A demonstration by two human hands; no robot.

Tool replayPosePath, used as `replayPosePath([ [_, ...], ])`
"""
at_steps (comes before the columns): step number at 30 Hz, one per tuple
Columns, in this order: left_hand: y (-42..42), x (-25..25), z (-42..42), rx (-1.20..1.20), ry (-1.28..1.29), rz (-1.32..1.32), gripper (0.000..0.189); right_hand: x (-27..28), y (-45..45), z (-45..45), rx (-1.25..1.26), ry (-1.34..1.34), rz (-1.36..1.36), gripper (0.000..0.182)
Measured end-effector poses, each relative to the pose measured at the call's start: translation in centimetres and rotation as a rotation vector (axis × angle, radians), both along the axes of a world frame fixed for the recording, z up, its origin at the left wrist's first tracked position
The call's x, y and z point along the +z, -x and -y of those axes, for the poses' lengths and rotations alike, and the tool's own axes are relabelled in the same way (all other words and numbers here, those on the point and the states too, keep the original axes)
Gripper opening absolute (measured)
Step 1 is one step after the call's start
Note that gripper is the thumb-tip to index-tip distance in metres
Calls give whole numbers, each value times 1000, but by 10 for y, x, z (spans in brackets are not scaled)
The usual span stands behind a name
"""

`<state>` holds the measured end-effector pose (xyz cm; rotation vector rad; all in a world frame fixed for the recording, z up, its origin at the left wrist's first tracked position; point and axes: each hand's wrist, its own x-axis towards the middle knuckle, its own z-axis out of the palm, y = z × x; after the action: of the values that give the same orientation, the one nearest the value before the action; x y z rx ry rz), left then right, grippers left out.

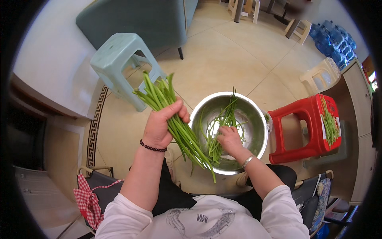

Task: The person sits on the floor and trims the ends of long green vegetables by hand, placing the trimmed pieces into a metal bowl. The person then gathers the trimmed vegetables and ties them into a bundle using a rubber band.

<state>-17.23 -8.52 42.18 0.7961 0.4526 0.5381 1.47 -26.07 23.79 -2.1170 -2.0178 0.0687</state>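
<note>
My left hand (167,122) is wrapped around a thick bunch of long green vegetable stalks (186,136). Their cut, paler ends fan out above the fist, and the thinner ends hang down past the left rim of a stainless steel basin (262,149). Inside the basin lies a loose, tangled heap of thinner green stems (228,115). My right hand (231,140) reaches into the basin, its curled fingers touching that heap. The fingertips are partly hidden among the stems, so a firm grip on them cannot be made out.
Right of the basin stands a red plastic stool (298,119) with more green stems (329,125) on top. A pale blue plastic stool (119,56) is at the upper left, before a grey-green sofa (143,24). Large blue water bottles (334,41) are stacked at the far right.
</note>
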Motion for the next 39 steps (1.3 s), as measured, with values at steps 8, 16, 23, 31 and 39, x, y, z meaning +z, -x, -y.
replayPosePath([
  [8,-11,-4,17,-95,16,-54,15,-12,-1,0,18,117,132,15],
  [16,-15,-13,22,-173,-86,-113,12,28,-10,-3,-45,-62,52,10],
  [23,-33,-42,43,-177,-90,-267,16,124,-1,-3,-467,-91,-1593,20],
  [31,-51,-49,69,-156,12,-226,13,129,20,1,-286,128,-1938,27],
  [39,-29,-29,25,-119,41,-164,17,137,2,-4,-127,156,-1413,27],
])
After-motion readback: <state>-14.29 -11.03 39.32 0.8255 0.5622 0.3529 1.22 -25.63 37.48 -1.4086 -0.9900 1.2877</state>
